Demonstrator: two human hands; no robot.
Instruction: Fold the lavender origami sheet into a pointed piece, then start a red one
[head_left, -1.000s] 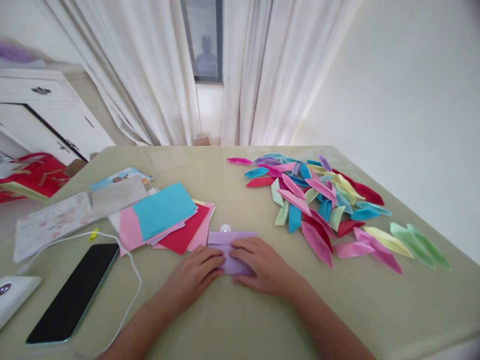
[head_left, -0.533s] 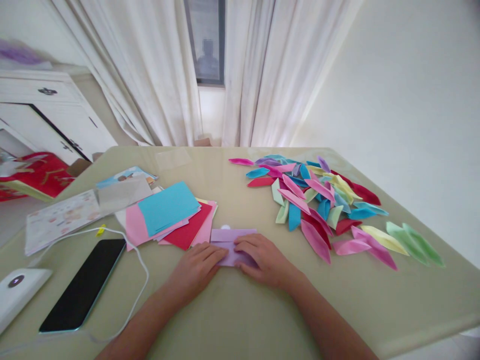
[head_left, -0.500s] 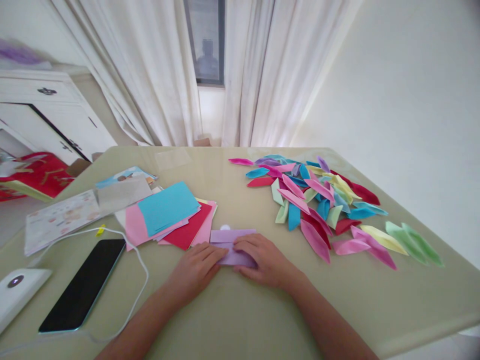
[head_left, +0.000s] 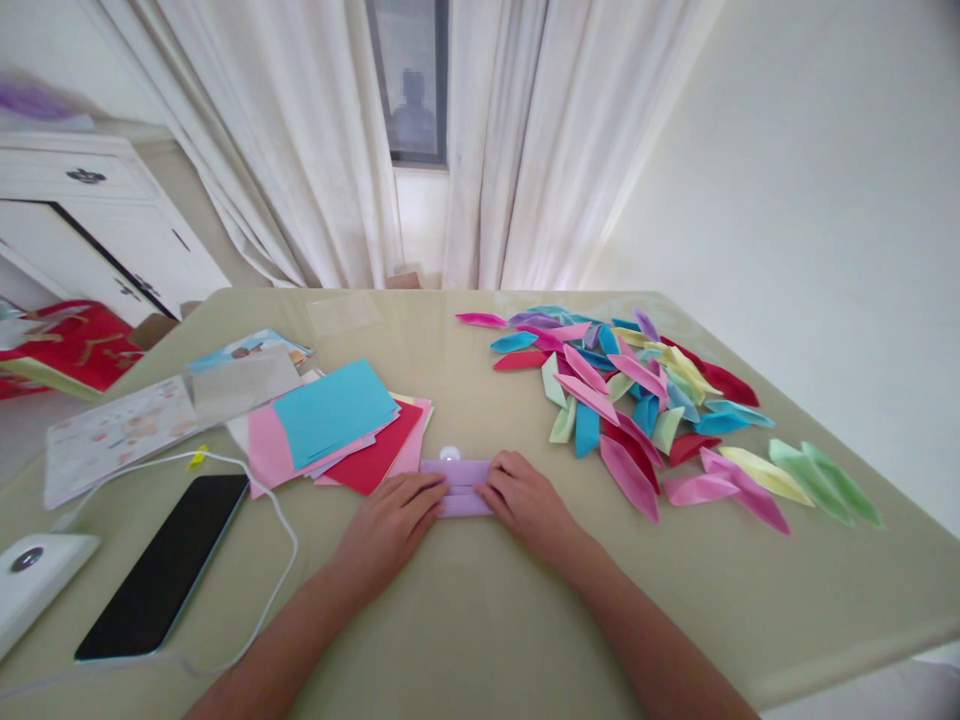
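Observation:
A strip of folded purple paper (head_left: pixel 469 490) lies flat on the table in front of me, with crease lines running along its length. My left hand (head_left: pixel 397 515) has its fingers closed on the strip's left end. At the opposite end, my right hand (head_left: pixel 529 505) grips the paper with bent fingers and thumb. Just behind the strip's far edge is a small round white object (head_left: pixel 450 454), too small to make out. Beside my left hand are stacked paper sheets, a blue one (head_left: pixel 334 415) on top and a red one (head_left: pixel 382 450) lower down.
Many folded paper pieces (head_left: pixel 630 460) in mixed colours are heaped on the right of the table (head_left: pixel 450 640). To the left lie a black-screened phone (head_left: pixel 165 565), a white cable (head_left: pixel 292 545), a white device (head_left: pixel 45 580) and a printed packet (head_left: pixel 124 430).
The near part of the purple paper has been folded inward, so the strip is narrower. My right hand has shifted slightly right to its end; my left hand stays near the left end.

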